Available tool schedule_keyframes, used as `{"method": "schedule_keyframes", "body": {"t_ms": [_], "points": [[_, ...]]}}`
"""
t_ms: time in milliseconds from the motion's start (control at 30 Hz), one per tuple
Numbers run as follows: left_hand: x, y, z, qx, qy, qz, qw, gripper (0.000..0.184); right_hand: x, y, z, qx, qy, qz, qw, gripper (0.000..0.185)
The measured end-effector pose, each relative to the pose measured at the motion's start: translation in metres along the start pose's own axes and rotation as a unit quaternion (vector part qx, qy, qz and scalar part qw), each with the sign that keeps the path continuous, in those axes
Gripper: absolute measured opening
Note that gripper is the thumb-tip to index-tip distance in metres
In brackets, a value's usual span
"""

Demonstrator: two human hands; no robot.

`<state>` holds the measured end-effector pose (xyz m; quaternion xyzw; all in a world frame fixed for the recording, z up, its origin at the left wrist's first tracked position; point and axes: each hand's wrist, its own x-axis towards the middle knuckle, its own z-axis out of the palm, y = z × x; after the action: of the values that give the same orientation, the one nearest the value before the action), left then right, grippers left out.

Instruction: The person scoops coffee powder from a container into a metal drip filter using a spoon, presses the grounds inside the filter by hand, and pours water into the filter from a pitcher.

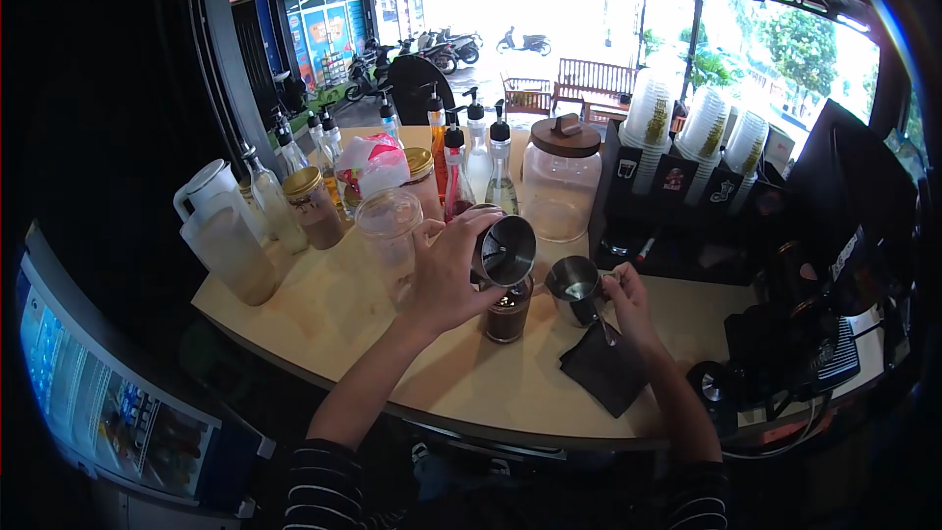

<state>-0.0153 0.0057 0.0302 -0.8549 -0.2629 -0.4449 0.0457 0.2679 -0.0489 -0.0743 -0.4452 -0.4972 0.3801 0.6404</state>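
Observation:
In the head view, my left hand (446, 265) is wrapped round a metal cup (505, 250), tilted with its mouth facing me. Directly below it stands a clear glass (505, 321) with dark brown liquid, its top partly hidden by the cup and my fingers. To the right, my right hand (630, 302) grips a small steel pitcher (574, 287) at its handle side. The pitcher's inside looks shiny, and I cannot tell whether it holds liquid. Below the pitcher, a dark folded cloth (606, 373) lies on the wooden counter (456, 383).
Behind my left hand stand a clear lidded jar (388, 236), pump bottles (498, 162) and a large wooden-lidded jar (561, 182). Two plastic pitchers (235, 250) are at the left. Stacked plastic cups (648, 108) fill a black holder; dark equipment (795, 314) stands right.

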Motion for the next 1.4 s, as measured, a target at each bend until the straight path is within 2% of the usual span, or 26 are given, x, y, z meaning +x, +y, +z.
{"method": "schedule_keyframes", "body": {"t_ms": [67, 233, 333, 433, 500, 667, 800, 867, 1000, 1067, 1400], "points": [[0.001, 0.001, -0.001, 0.017, 0.003, 0.008, 1.0, 0.077, 0.007, -0.017, -0.001, -0.023, -0.022, -0.098, 0.995, 0.016], [0.001, 0.0, 0.003, 0.063, 0.018, 0.027, 0.998, 0.077, 0.016, -0.078, 0.015, -0.037, -0.041, -0.141, 0.988, 0.019], [0.0, 0.0, 0.007, 0.07, 0.047, 0.032, 0.996, 0.079, 0.019, -0.107, 0.028, -0.034, -0.062, -0.118, 0.991, 0.02], [0.0, 0.001, 0.009, 0.076, 0.058, 0.027, 0.995, 0.078, 0.025, -0.129, 0.037, -0.138, -0.068, -0.147, 0.977, 0.021], [0.0, 0.002, 0.01, 0.102, 0.07, 0.029, 0.992, 0.07, 0.026, -0.139, 0.044, -0.192, -0.07, -0.159, 0.966, 0.021], [-0.003, 0.002, 0.014, 0.104, 0.078, 0.025, 0.991, 0.074, 0.03, -0.156, 0.062, -0.318, -0.091, -0.2, 0.922, 0.02], [-0.003, 0.004, 0.015, 0.098, 0.082, 0.014, 0.992, 0.078, 0.027, -0.171, 0.077, -0.324, -0.102, -0.155, 0.928, 0.021], [-0.003, 0.005, 0.015, 0.098, 0.079, 0.012, 0.992, 0.077, 0.027, -0.172, 0.082, -0.284, -0.11, -0.138, 0.942, 0.021], [-0.004, 0.003, 0.017, 0.098, 0.07, 0.004, 0.993, 0.076, 0.03, -0.176, 0.086, -0.314, -0.124, -0.145, 0.93, 0.021], [-0.004, 0.003, 0.018, 0.095, 0.07, -0.002, 0.993, 0.076, 0.033, -0.176, 0.088, -0.299, -0.14, -0.108, 0.938, 0.021], [-0.004, -0.002, 0.023, 0.081, 0.073, -0.019, 0.994, 0.078, 0.041, -0.176, 0.095, -0.343, -0.147, -0.127, 0.919, 0.026]]}}
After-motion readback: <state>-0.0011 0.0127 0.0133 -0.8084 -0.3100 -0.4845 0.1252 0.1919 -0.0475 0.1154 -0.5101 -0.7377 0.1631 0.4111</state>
